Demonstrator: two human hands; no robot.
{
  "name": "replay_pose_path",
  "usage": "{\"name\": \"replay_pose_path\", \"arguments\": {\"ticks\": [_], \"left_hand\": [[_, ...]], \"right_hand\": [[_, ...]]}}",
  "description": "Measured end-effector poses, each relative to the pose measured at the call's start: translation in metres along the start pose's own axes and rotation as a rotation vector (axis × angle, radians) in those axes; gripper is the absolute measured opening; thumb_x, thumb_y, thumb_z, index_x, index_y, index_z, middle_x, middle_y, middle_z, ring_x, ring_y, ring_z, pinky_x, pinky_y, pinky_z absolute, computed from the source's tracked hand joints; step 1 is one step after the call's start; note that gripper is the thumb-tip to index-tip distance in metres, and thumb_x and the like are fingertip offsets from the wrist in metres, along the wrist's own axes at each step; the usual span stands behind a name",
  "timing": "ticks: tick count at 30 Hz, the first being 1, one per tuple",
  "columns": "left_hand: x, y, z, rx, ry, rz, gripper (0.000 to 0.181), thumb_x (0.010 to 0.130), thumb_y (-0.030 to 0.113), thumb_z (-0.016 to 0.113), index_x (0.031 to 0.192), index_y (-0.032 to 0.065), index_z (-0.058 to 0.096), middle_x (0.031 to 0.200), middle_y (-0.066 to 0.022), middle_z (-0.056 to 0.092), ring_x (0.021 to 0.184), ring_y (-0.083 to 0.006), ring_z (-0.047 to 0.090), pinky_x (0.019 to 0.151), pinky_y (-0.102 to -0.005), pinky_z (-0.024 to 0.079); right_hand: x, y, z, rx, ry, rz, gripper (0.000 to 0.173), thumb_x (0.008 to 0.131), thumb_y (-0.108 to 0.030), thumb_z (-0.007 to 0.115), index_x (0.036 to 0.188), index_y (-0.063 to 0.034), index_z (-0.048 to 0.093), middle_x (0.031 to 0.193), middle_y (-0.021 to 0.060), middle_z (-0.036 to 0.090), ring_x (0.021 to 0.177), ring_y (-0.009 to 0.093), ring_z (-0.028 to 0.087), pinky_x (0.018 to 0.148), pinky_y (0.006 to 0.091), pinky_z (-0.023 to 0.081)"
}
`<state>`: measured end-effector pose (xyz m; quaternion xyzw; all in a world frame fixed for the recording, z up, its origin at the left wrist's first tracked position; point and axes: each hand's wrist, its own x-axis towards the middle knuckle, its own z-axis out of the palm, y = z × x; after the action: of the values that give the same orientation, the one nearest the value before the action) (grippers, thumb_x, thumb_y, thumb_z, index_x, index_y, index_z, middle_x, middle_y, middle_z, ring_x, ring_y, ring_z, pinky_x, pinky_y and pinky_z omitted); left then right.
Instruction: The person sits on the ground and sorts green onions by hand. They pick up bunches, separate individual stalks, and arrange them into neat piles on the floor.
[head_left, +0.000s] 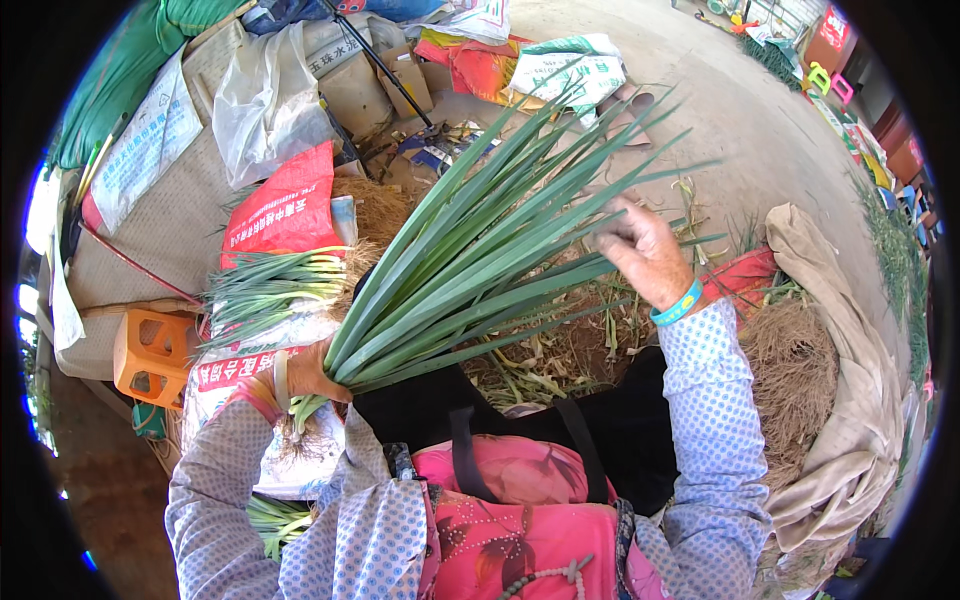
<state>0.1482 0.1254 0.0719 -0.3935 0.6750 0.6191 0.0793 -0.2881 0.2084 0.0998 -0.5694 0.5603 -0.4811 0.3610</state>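
A large bunch of scallions (480, 277) fans out in front of me, its long green leaves pointing up and to the right. My left hand (311, 375) grips it low, near the pale stems; roots (300, 442) hang below that hand. Beside the right edge of the leaves is my right hand (645, 251), with thumb and fingers apart. Its fingertips are close to the leaves, and whether they touch one is hard to tell. Another scallion pile (277, 289) lies to the left on printed sacks, roots towards me.
An orange plastic stool (152, 358) stands at left. To the right, a heap of rooted scallions (791, 375) lies against a beige cloth (847, 420). Trimmed leaves (525, 375) litter the ground between my legs. A black pole (382, 64) and printed sacks (574, 67) are farther out.
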Motion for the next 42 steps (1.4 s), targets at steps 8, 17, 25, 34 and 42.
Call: {"name": "replay_pose_path", "arguments": {"ticks": [8,17,25,34,42], "left_hand": [[0.0,0.005,0.007,0.007,0.031,0.109,0.065,0.059,-0.008,0.073,0.117,-0.001,0.045,0.09,-0.0149,0.063,0.077,-0.024,0.065,0.062,-0.0365,0.055],[-0.009,-0.017,0.011,0.143,0.184,0.146,0.102,0.054,0.009,0.079,0.14,0.0078,0.024,0.124,-0.0136,0.05,0.112,-0.0226,0.048,0.094,-0.0353,0.042],[-0.013,0.005,0.043,0.428,0.391,0.171,0.105,0.054,0.014,0.078,0.142,0.0103,0.02,0.127,-0.0211,0.047,0.117,-0.0325,0.049,0.095,-0.0364,0.04],[-0.018,0.007,0.065,0.603,0.58,0.168,0.099,0.055,0.015,0.076,0.14,0.0084,0.025,0.117,-0.0241,0.052,0.103,-0.0407,0.055,0.086,-0.0419,0.046],[-0.013,0.005,0.073,0.725,0.665,0.264,0.092,0.056,0.013,0.073,0.137,0.0071,0.031,0.103,-0.0194,0.055,0.091,-0.0382,0.058,0.077,-0.0423,0.048]], "right_hand": [[-0.012,-0.018,0.019,-0.404,-0.066,-0.358,0.016,0.075,-0.007,0.063,0.091,-0.0017,0.06,0.084,0.0169,0.06,0.072,0.034,0.06,0.062,0.0398,0.047],[-0.031,0.006,0.033,-0.416,0.034,-0.399,0.011,0.076,-0.003,0.063,0.087,-0.0044,0.063,0.084,0.0143,0.06,0.075,0.032,0.059,0.066,0.0378,0.048],[-0.048,0.043,0.035,0.457,0.525,0.011,0.01,0.083,0.0,0.054,0.089,-0.0023,0.061,0.075,0.0059,0.061,0.067,0.014,0.057,0.063,0.0281,0.046],[-0.062,0.044,-0.121,-1.04,0.926,-0.184,0.024,0.081,0.001,0.054,0.105,0.0026,0.058,0.112,0.0132,0.056,0.106,0.025,0.052,0.088,0.0342,0.043],[-0.054,-0.033,-0.121,-0.782,1.141,-0.516,0.035,0.083,-0.002,0.054,0.118,-0.0001,0.053,0.118,0.0153,0.053,0.112,0.028,0.049,0.094,0.0369,0.04]]}}
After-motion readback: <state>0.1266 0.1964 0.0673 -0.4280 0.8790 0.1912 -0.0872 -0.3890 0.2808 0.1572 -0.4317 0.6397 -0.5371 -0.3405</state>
